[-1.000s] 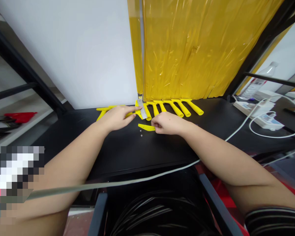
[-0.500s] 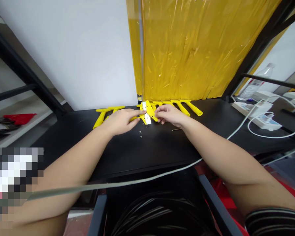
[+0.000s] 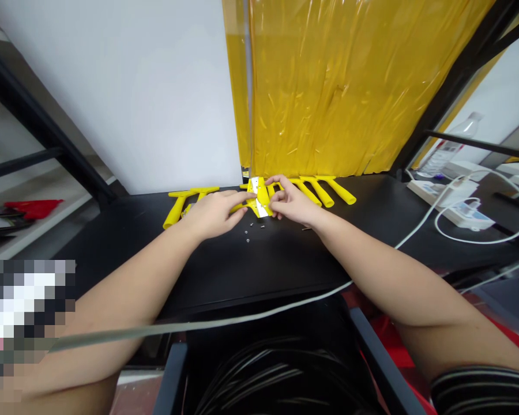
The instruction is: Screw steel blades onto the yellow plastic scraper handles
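Observation:
A yellow plastic tool lies on the black table, its handle running under my left hand [image 3: 219, 212]. Along its head is a shiny silver-white metal plate [image 3: 263, 211]. My left hand holds the handle between thumb and fingers, with the index finger reaching onto the head. Over the metal plate sits a loose-looking yellow cover piece [image 3: 262, 195]. My right hand [image 3: 290, 203] grips its right side, index finger near the top and thumb lower down. In front of the head lie small screws [image 3: 262, 226] and nuts [image 3: 248, 240].
Several yellow handles [image 3: 341, 191] lie in a row at the back right, and more yellow handles [image 3: 176, 212] at the left. A white cable [image 3: 259, 316] crosses in front of the table's edge. Power strips [image 3: 458, 202] and a plastic bottle [image 3: 452, 144] stand at right.
The yellow cover piece has turned from a slant to lie more in line with the metal plate. My right hand has shifted left, its index finger raised to the top. My left hand stays nearly still.

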Action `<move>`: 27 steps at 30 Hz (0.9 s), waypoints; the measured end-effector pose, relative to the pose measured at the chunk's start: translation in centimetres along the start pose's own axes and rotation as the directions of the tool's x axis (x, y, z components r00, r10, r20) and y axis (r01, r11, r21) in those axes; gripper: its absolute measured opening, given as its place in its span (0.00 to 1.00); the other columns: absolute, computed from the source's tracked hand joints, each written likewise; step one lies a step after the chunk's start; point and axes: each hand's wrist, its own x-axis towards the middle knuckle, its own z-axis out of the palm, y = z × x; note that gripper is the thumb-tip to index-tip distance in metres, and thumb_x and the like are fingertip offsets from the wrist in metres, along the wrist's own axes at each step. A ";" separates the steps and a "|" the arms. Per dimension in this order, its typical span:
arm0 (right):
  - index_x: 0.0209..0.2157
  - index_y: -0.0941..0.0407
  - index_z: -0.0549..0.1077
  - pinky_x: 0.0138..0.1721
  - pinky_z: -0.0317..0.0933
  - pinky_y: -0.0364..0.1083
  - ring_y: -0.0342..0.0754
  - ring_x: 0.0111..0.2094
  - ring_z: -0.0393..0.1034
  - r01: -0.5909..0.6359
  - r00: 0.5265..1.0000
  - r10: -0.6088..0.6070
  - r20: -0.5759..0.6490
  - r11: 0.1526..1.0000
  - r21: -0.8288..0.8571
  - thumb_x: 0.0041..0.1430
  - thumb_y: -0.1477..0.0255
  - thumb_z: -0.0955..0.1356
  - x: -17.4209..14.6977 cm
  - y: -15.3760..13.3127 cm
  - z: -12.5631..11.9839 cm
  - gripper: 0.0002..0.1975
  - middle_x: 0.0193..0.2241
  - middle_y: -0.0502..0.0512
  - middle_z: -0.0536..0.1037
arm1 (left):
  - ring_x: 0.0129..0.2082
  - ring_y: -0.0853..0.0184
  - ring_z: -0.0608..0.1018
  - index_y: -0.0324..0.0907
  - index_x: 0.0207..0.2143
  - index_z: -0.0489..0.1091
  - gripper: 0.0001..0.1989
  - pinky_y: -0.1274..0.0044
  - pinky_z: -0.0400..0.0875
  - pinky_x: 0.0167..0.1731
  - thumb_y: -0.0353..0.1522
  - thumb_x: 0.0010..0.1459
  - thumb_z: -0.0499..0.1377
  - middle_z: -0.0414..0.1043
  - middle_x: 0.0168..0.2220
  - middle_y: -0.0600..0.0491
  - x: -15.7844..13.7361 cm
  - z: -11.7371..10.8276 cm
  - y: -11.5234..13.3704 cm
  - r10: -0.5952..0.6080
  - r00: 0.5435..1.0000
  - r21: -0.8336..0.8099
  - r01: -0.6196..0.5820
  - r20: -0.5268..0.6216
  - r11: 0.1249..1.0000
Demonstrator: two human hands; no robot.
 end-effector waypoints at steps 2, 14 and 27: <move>0.51 0.50 0.64 0.23 0.66 0.39 0.39 0.20 0.70 0.035 0.999 -0.034 0.007 0.999 -0.031 0.53 0.82 0.69 0.1 0.3 0.1 0.25 0.24 0.38 0.71 | 0.47 0.59 0.82 0.50 0.64 0.71 0.22 0.67 0.76 0.49 0.38 0.72 0.53 0.79 0.52 0.48 0.0 0.1 0.0 0.015 1.000 -0.004 -0.015 -0.010 1.000; 0.52 0.55 0.72 0.24 0.60 0.40 0.38 0.23 0.66 0.097 0.995 -0.097 0.008 0.974 -0.204 0.51 0.79 0.70 -0.1 0.1 0.2 0.24 0.32 0.45 0.71 | 0.53 0.55 0.81 0.46 0.61 0.69 0.19 0.64 0.76 0.54 0.38 0.71 0.53 0.76 0.58 0.47 0.0 0.4 0.1 0.038 0.999 -0.046 -0.038 -0.010 0.998; 0.49 0.57 0.76 0.23 0.69 0.38 0.37 0.20 0.70 0.001 1.000 0.000 0.016 0.999 -0.049 0.58 0.83 0.69 0.1 -0.6 0.0 0.18 0.28 0.44 0.72 | 0.52 0.59 0.81 0.45 0.62 0.74 0.20 0.67 0.76 0.53 0.37 0.73 0.52 0.79 0.53 0.47 0.2 0.5 0.1 0.135 0.990 -0.078 -0.139 -0.050 0.987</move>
